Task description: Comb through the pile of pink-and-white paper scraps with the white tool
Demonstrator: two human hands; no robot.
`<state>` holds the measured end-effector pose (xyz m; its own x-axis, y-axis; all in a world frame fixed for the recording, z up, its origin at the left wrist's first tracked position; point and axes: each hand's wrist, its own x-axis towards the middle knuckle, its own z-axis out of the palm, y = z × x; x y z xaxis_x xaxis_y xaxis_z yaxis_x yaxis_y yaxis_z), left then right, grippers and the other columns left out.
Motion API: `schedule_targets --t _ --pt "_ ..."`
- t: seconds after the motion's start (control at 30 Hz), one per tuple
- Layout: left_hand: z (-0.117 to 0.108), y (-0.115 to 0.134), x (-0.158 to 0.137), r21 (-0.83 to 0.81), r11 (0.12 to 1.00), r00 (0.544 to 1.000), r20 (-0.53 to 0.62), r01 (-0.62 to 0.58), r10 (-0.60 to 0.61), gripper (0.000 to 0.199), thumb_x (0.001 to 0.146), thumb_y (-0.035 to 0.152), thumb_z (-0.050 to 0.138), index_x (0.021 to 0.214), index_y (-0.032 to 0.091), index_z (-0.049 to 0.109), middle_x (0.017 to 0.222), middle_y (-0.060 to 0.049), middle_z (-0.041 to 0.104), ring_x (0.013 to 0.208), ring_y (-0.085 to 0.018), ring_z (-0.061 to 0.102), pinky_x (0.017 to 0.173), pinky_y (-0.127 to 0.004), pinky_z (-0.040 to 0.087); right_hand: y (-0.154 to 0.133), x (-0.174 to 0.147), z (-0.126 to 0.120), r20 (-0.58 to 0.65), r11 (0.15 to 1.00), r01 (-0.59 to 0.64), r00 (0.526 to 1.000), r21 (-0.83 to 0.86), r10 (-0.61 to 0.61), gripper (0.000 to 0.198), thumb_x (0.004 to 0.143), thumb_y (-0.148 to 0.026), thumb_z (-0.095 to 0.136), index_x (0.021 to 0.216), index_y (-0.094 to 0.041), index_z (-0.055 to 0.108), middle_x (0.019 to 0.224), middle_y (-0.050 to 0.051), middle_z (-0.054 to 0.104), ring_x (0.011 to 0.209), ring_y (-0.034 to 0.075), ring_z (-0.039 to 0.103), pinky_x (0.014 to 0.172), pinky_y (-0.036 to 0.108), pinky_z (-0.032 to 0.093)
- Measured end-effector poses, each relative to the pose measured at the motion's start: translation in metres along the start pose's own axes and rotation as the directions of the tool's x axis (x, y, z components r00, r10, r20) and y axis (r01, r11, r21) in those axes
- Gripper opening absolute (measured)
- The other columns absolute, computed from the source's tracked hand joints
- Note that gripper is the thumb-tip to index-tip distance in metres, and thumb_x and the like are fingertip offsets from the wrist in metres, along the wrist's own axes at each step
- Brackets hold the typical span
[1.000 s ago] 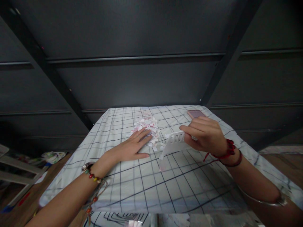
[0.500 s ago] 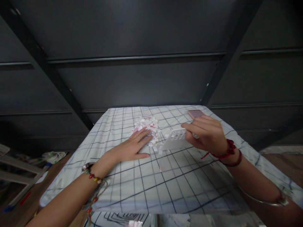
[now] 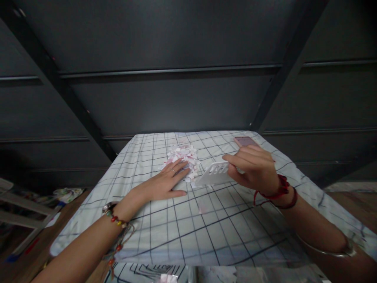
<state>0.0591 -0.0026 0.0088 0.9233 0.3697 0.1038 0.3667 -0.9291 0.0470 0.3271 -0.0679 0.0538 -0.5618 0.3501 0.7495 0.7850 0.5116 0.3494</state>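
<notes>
A heap of small white and pinkish paper scraps (image 3: 184, 153) lies on the checked tablecloth (image 3: 176, 228). My left hand (image 3: 169, 179) rests flat on the near left side of the heap, fingers spread and palm down. My right hand (image 3: 253, 167) grips a white flat plastic scraper (image 3: 212, 179) with slots along its upper edge. The scraper is tilted, its lower edge down at the cloth by the heap's right side. A few scraps lie around that edge. One loose scrap (image 3: 201, 210) sits nearer to me.
A pink phone (image 3: 244, 141) lies at the far right of the table, behind my right hand. The dark panelled wall (image 3: 171, 102) stands at the table's back edge. At the left is a pale wooden frame (image 3: 26, 220). Paper pieces (image 3: 167, 278) show at the bottom edge.
My right hand has moved slightly left with the scraper, whose edge is now closer to the heap. My left hand has stayed in place.
</notes>
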Motion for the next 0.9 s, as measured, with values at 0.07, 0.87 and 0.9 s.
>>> schedule_targets --t 0.07,0.87,0.9 --pt "0.0 0.0 0.0 0.0 1.0 1.0 0.0 0.005 -0.005 0.068 0.088 0.051 0.043 0.138 0.013 0.017 0.145 -0.016 0.011 0.132 -0.033 0.002 0.105 -0.049 0.011 -0.003 0.0 -0.001 0.005 0.998 0.045 0.999 0.05 -0.045 0.013 0.076 -0.017 0.045 0.073 -0.018 0.057 0.049 -0.003 0.044 0.051 0.012 0.036 0.052 0.026 0.029" --pt "0.0 0.0 0.0 -0.012 1.0 1.0 0.018 0.007 -0.007 0.068 0.087 0.048 0.047 0.138 0.013 0.017 0.145 -0.016 0.011 0.132 -0.032 0.001 0.105 -0.048 0.011 -0.004 0.003 -0.017 -0.154 0.953 0.246 0.963 0.174 -0.22 0.02 0.07 -0.01 0.05 0.088 -0.02 0.051 0.048 -0.007 0.04 0.046 0.009 0.03 0.044 0.026 0.028" --pt "0.0 0.0 0.0 -0.017 1.0 1.0 0.018 0.008 -0.007 0.068 0.087 0.047 0.047 0.138 0.013 0.017 0.145 -0.016 0.011 0.132 -0.032 0.001 0.106 -0.048 0.011 -0.006 0.004 -0.019 -0.166 0.947 0.282 0.952 0.151 -0.257 0.019 0.071 -0.011 0.05 0.087 -0.019 0.051 0.048 -0.006 0.042 0.047 0.009 0.032 0.044 0.026 0.029"
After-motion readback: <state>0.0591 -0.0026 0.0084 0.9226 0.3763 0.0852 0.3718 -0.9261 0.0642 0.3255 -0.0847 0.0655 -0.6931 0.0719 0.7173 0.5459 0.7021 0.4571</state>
